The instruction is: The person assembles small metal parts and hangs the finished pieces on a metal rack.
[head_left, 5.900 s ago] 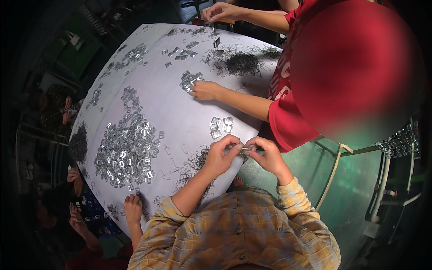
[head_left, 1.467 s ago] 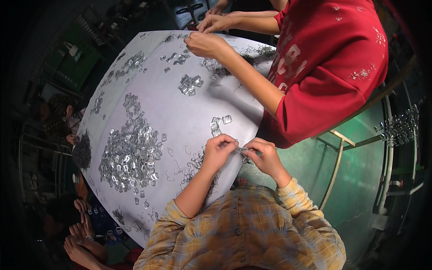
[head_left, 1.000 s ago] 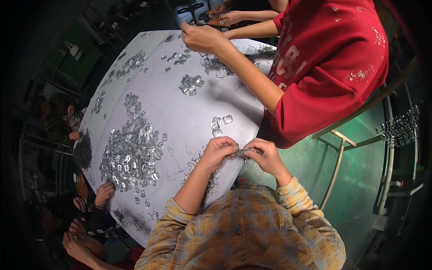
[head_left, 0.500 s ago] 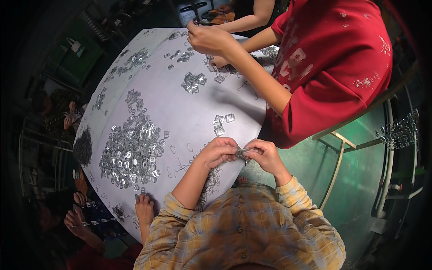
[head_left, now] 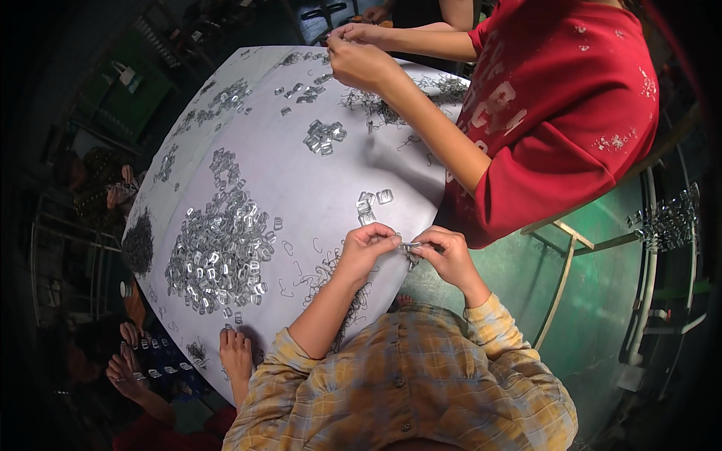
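Just past the table's near right edge, my left hand [head_left: 366, 252] and my right hand [head_left: 445, 253] meet, each closed in a pinch. Between their fingertips is a small silver metal piece [head_left: 408, 246], too small to tell its exact kind. More thin metal bits [head_left: 413, 260] hang below it by my right fingers. A few flat, rectangular silver buckles [head_left: 366, 204] lie on the table just beyond my left hand. Beside my left forearm is a spread of thin wire hooks [head_left: 323, 274], partly hidden under the arm.
A large heap of silver buckles [head_left: 218, 255] covers the left of the white table [head_left: 301, 195]. Close on my right, a person in a red top [head_left: 556, 128] works with both hands raised. Another person's hand [head_left: 236, 353] rests at the near left edge. A metal rack [head_left: 665, 218] stands far right.
My fingertips have drawn slightly apart, showing more of the metal piece. The person in red has brought both hands together above the far side; the hand at the near left edge has shifted slightly.
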Demonstrator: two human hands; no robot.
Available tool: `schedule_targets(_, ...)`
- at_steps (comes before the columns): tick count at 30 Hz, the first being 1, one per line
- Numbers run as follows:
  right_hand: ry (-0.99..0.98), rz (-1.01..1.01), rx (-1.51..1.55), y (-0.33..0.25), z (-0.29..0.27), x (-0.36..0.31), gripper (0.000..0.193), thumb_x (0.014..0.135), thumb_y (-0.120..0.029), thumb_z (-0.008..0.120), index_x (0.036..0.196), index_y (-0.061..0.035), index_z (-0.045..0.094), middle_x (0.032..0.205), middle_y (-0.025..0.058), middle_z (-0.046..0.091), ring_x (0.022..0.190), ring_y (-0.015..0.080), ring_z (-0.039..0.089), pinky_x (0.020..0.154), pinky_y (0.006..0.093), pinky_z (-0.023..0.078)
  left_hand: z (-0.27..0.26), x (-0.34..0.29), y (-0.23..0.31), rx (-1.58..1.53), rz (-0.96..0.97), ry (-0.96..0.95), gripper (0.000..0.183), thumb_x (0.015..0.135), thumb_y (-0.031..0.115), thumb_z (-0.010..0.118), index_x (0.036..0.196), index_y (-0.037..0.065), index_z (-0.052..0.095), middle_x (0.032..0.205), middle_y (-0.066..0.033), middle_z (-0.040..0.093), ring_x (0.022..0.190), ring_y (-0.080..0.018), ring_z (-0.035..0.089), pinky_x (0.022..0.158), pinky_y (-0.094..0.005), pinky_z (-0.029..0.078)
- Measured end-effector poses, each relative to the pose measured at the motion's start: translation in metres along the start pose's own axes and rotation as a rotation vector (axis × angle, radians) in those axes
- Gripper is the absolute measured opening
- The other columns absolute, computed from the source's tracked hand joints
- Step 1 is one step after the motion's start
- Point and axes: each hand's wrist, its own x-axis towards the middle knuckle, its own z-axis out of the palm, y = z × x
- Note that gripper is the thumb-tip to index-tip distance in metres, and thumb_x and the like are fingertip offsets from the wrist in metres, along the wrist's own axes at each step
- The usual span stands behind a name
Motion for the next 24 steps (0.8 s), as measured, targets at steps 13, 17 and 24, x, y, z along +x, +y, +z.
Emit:
schedule_targets(13, 0.228, -0.098, -0.056, -0.003, 0.013, 0.001, 0.010, 0.071, 0.004, 0.067, 0.080, 0.0025, 0.064, 0.076, 0.0091, 0.063, 0.064, 0.0168, 0.061, 0.058, 0.0255, 0.049, 0.024, -0.010, -0.023, -0.652, -0.086, 0.210, 0.009, 0.083, 0.006, 0.060, 0.091, 0.003, 0.057, 0.082, -0.0043, 0.059, 0.072, -0.0114, 0.051, 0.065, -0.0254, 0.040)
schedule_targets(17, 0.260, -0.136, -0.004, 0.003, 0.019, -0.003, 0.010, 0.070, 0.005, 0.068, 0.079, 0.0026, 0.064, 0.076, 0.0091, 0.062, 0.065, 0.0167, 0.061, 0.059, 0.0254, 0.049, 0.020, -0.011, -0.032, -0.688, -0.156, 0.154, 0.006, 0.085, 0.010, 0.056, 0.088, 0.004, 0.055, 0.082, -0.0043, 0.059, 0.074, -0.0121, 0.051, 0.066, -0.0263, 0.040)
schedule_targets(24, 0.278, -0.143, -0.041, 0.001, 0.018, -0.005, 0.010, 0.070, 0.005, 0.068, 0.080, 0.0034, 0.065, 0.077, 0.0087, 0.061, 0.068, 0.0148, 0.061, 0.061, 0.0248, 0.050, 0.012, -0.009, -0.032, -0.489, -0.107, 0.098, 0.005, 0.085, 0.008, 0.055, 0.081, 0.005, 0.054, 0.079, -0.0029, 0.057, 0.073, -0.0127, 0.051, 0.066, -0.0261, 0.040)
